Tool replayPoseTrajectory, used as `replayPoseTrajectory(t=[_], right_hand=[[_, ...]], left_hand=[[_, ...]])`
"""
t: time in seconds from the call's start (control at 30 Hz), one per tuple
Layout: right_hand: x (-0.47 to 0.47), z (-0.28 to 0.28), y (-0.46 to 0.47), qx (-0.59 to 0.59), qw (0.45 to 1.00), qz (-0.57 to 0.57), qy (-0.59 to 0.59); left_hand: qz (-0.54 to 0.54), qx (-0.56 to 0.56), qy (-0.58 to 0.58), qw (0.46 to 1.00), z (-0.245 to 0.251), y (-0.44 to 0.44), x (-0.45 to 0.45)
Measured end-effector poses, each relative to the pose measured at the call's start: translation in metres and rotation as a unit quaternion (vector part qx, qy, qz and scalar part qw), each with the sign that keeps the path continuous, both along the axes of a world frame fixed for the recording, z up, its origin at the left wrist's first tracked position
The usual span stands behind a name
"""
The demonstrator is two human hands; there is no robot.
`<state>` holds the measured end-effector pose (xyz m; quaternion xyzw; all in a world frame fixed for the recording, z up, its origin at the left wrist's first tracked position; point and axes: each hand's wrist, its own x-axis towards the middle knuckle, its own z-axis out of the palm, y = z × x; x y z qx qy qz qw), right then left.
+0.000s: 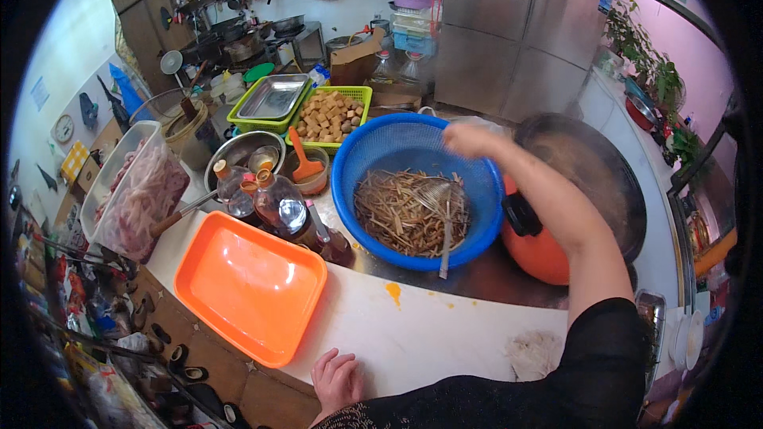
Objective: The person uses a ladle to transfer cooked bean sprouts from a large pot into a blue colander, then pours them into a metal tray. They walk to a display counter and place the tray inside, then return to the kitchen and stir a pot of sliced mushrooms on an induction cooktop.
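My left hand (pixel 337 376) rests at the near edge of the white counter, its fingers loosely curled and nothing seen in them. My right hand (pixel 468 139) is over the far right rim of a blue plastic colander (pixel 351 226); whether it holds anything is hidden. Brown strips of food (pixel 393 214) fill the colander's bottom, and a wire skimmer (pixel 438 193) lies on them with its handle over the near rim. To the right, an orange pot (pixel 536 253) with a black handle stands partly behind my right forearm, beside a large steaming wok (pixel 596 173).
An orange tray (pixel 250 292) lies on the counter at left. Bottles (pixel 283 208) and a steel bowl (pixel 214 158) stand behind it. A plastic tub of raw meat (pixel 134 196) is far left; a green basket (pixel 366 95) holds tofu-like cubes. A cloth (pixel 534 354) lies near my right arm.
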<state>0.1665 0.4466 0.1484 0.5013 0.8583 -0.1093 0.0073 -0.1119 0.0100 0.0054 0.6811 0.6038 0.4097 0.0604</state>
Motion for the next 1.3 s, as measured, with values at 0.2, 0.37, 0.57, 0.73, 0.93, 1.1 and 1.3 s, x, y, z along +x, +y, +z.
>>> replayPoseTrajectory(t=[0.2, 0.37, 0.57, 0.73, 0.93, 1.1, 1.3], right_hand=[[0.088, -0.07, 0.137, 0.07, 0.879, -0.458, 0.109], [0.159, -0.189, 0.214, 0.071, 0.842, -0.517, 0.139], [0.169, -0.243, 0.266, -0.059, 0.864, -0.442, 0.236], [0.178, -0.225, 0.255, -0.062, 0.869, -0.445, 0.205], [0.139, -0.155, 0.25, 0.127, 0.886, -0.431, 0.112], [0.073, -0.047, 0.22, 0.02, 0.804, -0.396, 0.444], [0.05, 0.021, 0.195, -0.054, 0.723, -0.463, 0.51]], left_hand=[[-0.043, 0.008, 0.016, 0.999, 0.001, 0.02, -0.011], [-0.067, -0.056, 0.019, 0.996, 0.014, 0.026, -0.013], [-0.108, -0.105, 0.044, 0.988, 0.009, 0.02, -0.025], [-0.107, -0.092, 0.053, 0.989, 0.006, 0.022, -0.028], [-0.087, -0.082, 0.034, 0.992, 0.014, 0.028, -0.026], [-0.09, -0.068, 0.036, 0.993, 0.011, 0.027, -0.023], [-0.051, -0.096, 0.005, 0.994, 0.022, 0.026, -0.017]])
